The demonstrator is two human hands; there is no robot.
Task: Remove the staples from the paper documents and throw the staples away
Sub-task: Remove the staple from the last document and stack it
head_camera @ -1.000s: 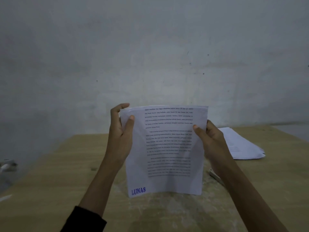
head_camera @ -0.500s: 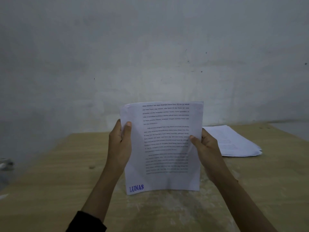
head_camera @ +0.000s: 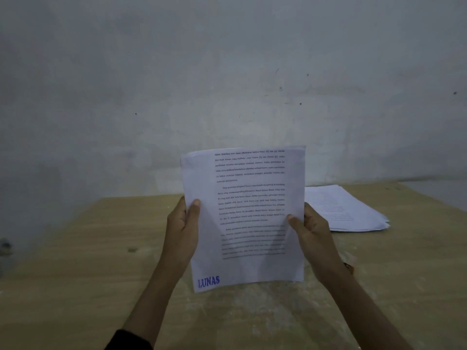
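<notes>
Holds a printed document (head_camera: 247, 215) upright at centre frame above the table (head_camera: 75, 274), blue "LUNAS" stamp (head_camera: 208, 281) at its lower left corner. Grips its left edge with the left hand (head_camera: 182, 231) and its right edge with the right hand (head_camera: 313, 236), forearms raised, fingers (head_camera: 193, 210) clamped on the sheets. Shows a stack of papers (head_camera: 346, 210) flat on the table, right of centre.
</notes>
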